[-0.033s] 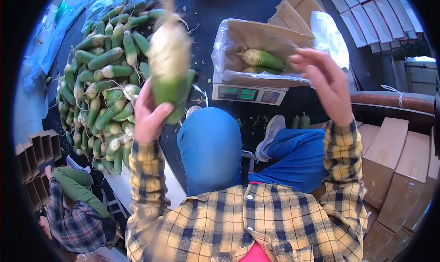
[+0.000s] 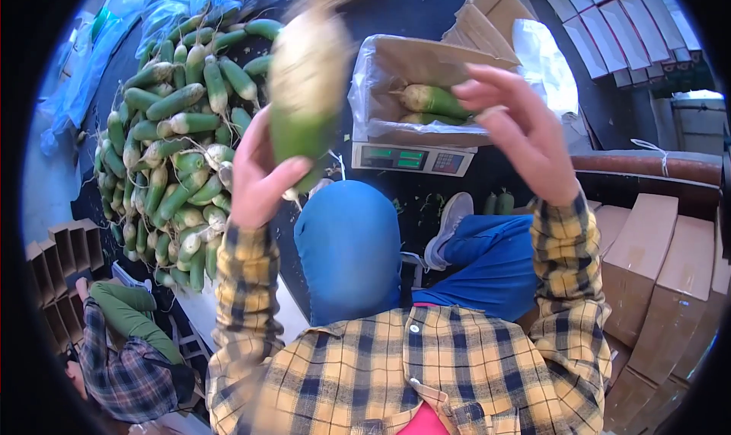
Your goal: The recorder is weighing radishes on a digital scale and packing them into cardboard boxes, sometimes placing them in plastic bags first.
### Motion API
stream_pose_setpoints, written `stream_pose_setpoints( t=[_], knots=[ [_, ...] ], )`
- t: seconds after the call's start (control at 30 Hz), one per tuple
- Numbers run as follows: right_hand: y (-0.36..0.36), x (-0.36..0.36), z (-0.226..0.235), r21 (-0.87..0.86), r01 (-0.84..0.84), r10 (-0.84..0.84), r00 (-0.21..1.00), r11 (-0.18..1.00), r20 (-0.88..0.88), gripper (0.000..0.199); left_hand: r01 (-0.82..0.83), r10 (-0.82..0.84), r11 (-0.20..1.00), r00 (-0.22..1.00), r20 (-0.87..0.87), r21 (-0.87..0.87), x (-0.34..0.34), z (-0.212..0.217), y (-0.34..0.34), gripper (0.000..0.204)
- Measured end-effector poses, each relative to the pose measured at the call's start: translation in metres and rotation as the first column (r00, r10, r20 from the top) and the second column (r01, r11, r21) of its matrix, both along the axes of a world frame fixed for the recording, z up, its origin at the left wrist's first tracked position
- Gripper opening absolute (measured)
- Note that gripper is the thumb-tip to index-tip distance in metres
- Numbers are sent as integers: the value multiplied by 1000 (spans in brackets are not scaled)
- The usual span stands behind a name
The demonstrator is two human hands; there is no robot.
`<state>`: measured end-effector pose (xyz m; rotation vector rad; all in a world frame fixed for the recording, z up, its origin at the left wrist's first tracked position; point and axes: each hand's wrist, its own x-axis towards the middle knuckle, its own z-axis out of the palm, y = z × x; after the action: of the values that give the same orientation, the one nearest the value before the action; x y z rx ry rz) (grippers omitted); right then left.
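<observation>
In my left hand point(image 2: 263, 176) is a large green radish point(image 2: 308, 92), held by its green end with the pale rooted end pointing up and blurred by motion. A bit of green beneath it may be a second radish; I cannot tell. My right hand point(image 2: 525, 123) is raised at the right side of a plastic-lined cardboard box point(image 2: 411, 132), its fingers apart and nothing in them. Inside the box lie green radishes point(image 2: 434, 100), two of them visible. The box rests on a digital scale point(image 2: 415, 159) with lit displays. To the left spreads a big heap of green radishes point(image 2: 179, 161).
Blue plastic sheeting point(image 2: 84, 84) borders the heap. Closed cartons point(image 2: 640, 244) stack at the right, and long pale boxes point(image 2: 609, 23) sit at the far right. A co-worker point(image 2: 126, 351) sits at lower left beside open cartons point(image 2: 68, 252). Two radishes point(image 2: 499, 203) lie past my shoe.
My left hand has moved right with the radish, closer to the box. My right hand has shifted slightly left, over the box's right side.
</observation>
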<state>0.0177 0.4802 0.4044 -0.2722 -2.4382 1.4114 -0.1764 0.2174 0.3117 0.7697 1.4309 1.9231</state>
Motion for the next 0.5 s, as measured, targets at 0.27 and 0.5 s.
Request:
stream_pose_setpoints(
  t=[0.27, 0.5],
  knots=[
    [40, -40, -9, -182, 58, -80, 990, 982, -120, 64, 49, -40, 999, 656, -754, -11, 11, 19, 133, 72],
    [101, -41, -113, 455, -368, 79, 840, 811, 537, 72, -138, -275, 934, 313, -909, -330, 9, -45, 73, 56]
  ],
)
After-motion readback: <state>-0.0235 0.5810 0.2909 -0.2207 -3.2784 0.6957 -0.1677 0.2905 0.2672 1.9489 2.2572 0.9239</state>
